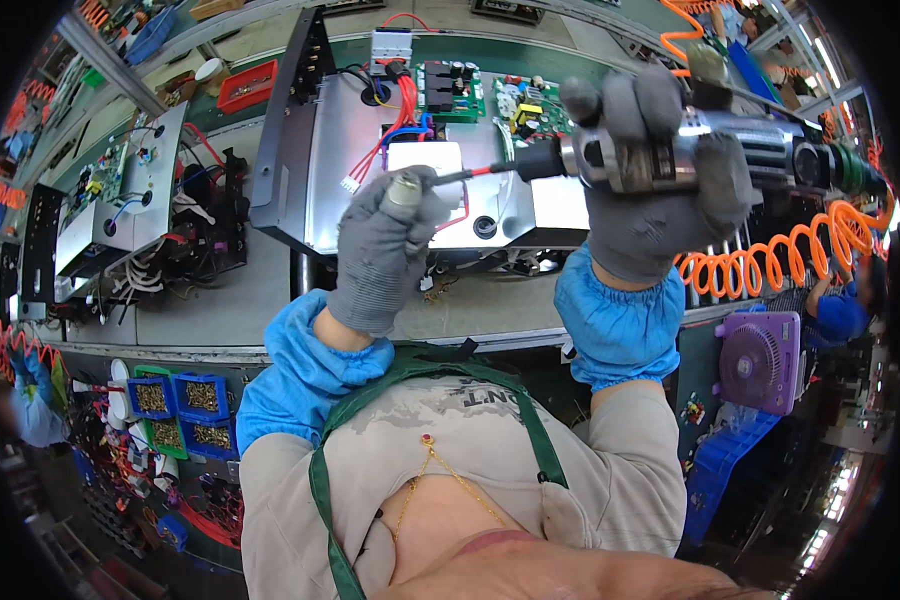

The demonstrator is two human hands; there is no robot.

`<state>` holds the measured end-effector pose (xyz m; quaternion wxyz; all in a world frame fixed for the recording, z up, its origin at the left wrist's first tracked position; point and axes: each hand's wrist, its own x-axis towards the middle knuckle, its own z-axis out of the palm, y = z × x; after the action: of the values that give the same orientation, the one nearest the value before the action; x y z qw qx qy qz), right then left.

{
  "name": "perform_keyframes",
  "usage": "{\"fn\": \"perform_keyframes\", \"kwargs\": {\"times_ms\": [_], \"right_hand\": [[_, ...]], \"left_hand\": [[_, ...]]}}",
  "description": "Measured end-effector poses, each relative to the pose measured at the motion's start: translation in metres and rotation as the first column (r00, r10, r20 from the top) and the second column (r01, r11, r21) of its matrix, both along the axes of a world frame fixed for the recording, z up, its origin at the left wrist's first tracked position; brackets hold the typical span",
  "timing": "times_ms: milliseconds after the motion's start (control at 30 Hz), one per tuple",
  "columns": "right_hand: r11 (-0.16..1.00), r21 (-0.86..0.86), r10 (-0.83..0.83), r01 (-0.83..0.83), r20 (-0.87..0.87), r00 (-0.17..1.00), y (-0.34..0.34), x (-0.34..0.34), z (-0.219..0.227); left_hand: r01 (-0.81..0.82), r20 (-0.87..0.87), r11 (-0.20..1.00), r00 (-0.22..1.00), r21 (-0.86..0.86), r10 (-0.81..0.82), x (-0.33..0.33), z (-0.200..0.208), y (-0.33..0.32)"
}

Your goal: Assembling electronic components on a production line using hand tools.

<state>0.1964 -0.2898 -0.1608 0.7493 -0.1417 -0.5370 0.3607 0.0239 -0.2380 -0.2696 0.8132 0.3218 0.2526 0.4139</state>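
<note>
My right hand [655, 190], in a grey glove, is wrapped around a silver air screwdriver [750, 150] lying sideways. Its long thin bit [480, 171], with a red band, points left toward my other hand. My left hand [385, 245], also gloved, is closed, with thumb and fingers pinched at the bit's tip; anything between those fingertips is hidden. Both hands are raised over the near side of an open metal chassis [330, 125]. Inside it are green circuit boards [451, 90], red and blue wires [407, 110] and a white block [425, 156] partly behind my left hand.
A second opened unit [120, 210] with loose wiring stands at left. An orange coiled hose [770, 245] hangs at right, near a purple fan [760, 362]. Blue bins of screws [200, 397] sit lower left; a red tray [247, 86] lies behind. Other people are at both sides.
</note>
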Motion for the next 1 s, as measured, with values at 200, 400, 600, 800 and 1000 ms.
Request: {"fn": "perform_keyframes", "kwargs": {"times_ms": [200,400,600,800,1000], "right_hand": [[0.998,-0.02,-0.049,0.055,0.226,0.973,0.01,0.042,0.004],[0.881,-0.227,-0.232,0.415,0.558,0.797,0.027,0.035,-0.021],[0.816,-0.447,-0.168,0.365,0.421,0.891,0.056,0.033,-0.056],[0.854,-0.413,-0.051,0.317,0.54,0.84,0.057,0.026,-0.05],[0.853,-0.476,0.057,0.216,0.495,0.867,0.072,0.025,-0.04]], "left_hand": [[0.076,-0.268,0.938,0.963,0.338,0.019,-0.018,0.005,0.027],[0.278,-0.693,0.685,0.56,0.673,0.454,-0.024,-0.022,0.024],[0.299,-0.677,0.702,0.648,0.646,0.348,-0.014,-0.025,0.029],[0.296,-0.68,0.726,0.664,0.621,0.311,-0.016,-0.025,0.031],[0.302,-0.7,0.756,0.66,0.58,0.274,-0.014,-0.025,0.034]]}}
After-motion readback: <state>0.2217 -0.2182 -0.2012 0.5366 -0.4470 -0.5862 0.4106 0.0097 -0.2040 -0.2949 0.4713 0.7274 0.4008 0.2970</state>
